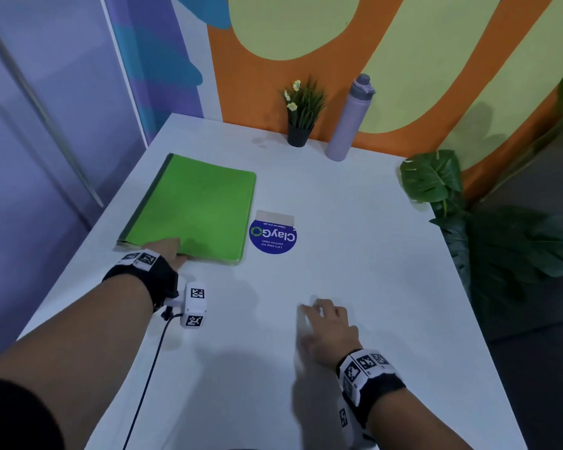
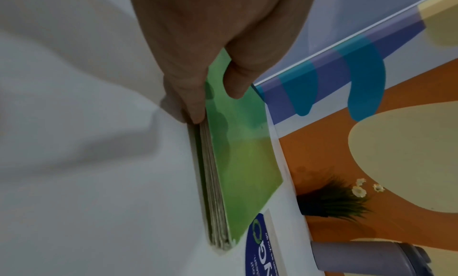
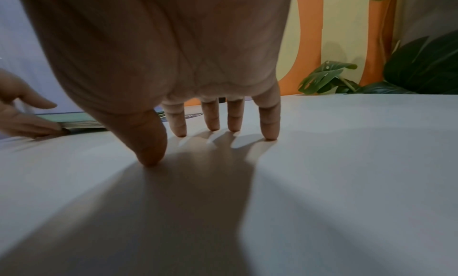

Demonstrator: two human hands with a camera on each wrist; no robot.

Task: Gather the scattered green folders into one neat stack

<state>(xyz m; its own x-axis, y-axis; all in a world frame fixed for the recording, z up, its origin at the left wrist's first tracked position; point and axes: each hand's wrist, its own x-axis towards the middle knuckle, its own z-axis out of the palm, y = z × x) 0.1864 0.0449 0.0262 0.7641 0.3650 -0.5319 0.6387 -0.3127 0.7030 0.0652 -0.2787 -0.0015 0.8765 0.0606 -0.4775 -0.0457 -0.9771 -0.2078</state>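
A neat stack of green folders [image 1: 195, 206] lies on the left of the white table [image 1: 355, 222]. My left hand [image 1: 176, 251] is at the stack's near edge. In the left wrist view one digit lies on the top cover and another runs along the layered edge of the stack [image 2: 247, 172], so the hand [image 2: 215, 108] pinches it. My right hand [image 1: 322, 316] is apart from the folders, at the near centre-right. Its fingers are spread and straight, with the fingertips [image 3: 269, 137] touching the bare table. The right wrist view shows the stack [image 3: 81, 123] low at the left, beside my left hand [image 3: 29, 119].
A round blue sticker [image 1: 273, 237] is on the table just right of the stack. A small potted plant [image 1: 301, 118] and a lilac bottle [image 1: 348, 121] stand at the back by the painted wall. Large leaves [image 1: 436, 177] overhang the table's right edge.
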